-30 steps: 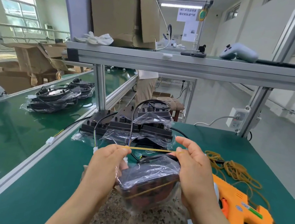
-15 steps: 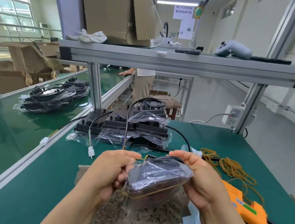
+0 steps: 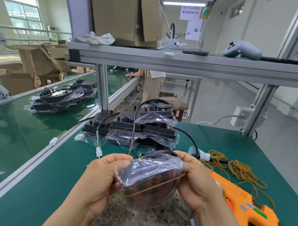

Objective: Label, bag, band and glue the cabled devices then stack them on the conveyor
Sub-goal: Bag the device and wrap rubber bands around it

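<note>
I hold a dark cabled device in a clear plastic bag just above the green table, close to me. A tan rubber band runs slantwise across the bag. My left hand grips the bag's left side with curled fingers. My right hand grips its right side, fingers over the black cable at the top. Several unbagged and half-bagged devices lie in a heap behind. Bagged devices are stacked on the conveyor at the left.
An orange glue gun lies at my right on the table. Loose rubber bands are piled behind it. An aluminium shelf spans overhead with a cardboard box. A speckled slab lies under my hands. A person stands further back.
The rubber band stretched between my hands above the bag a second ago has gone onto the bag. Both hands have closed in on the bag's sides.
</note>
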The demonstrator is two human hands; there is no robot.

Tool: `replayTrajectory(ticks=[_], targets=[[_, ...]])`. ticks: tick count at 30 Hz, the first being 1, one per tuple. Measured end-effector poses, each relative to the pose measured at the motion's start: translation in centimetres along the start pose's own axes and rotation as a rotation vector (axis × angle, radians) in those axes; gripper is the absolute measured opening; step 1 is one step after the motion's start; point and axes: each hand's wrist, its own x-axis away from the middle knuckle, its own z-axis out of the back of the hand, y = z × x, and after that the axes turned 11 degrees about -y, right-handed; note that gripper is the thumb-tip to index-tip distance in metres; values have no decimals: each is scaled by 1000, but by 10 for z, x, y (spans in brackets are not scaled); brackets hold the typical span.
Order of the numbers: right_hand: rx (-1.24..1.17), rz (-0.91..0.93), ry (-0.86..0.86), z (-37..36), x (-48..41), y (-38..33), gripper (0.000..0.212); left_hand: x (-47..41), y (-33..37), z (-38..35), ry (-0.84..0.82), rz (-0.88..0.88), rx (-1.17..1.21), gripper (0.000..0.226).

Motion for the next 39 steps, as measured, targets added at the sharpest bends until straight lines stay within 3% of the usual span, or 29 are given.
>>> replayTrajectory(ticks=[4,8,11,13,16,19,23,27,34,36,39], targets=[[-61,19,-7,1,-4,1,35,7,-6,-13,-14,-121,-23,34],[-36,75,-4,-1,-1,5,39,3,-13,-23,-128,9,330,42],[-53,90,-49,3,3,6,36,1,-14,-28,-141,29,419,45],[-78,111,-84,7,7,6,27,3,-13,-29,-152,-16,369,33],[-148,215,-127,11,7,6,31,0,-8,-26,-169,-128,289,18],[-106,311,-71,5,2,6,33,-11,-4,-17,-192,-274,180,18],[-97,236,6,1,-9,13,50,-24,-15,2,-311,-427,-67,24],[111,147,61,3,-8,29,59,-25,-42,20,-338,-434,-165,40],[486,67,66,5,9,31,65,-6,-63,18,-464,-532,-584,7],[662,53,76,8,18,30,62,0,-67,19,-461,-534,-701,4],[951,36,150,19,34,24,42,7,-70,22,-415,-536,-787,11]])
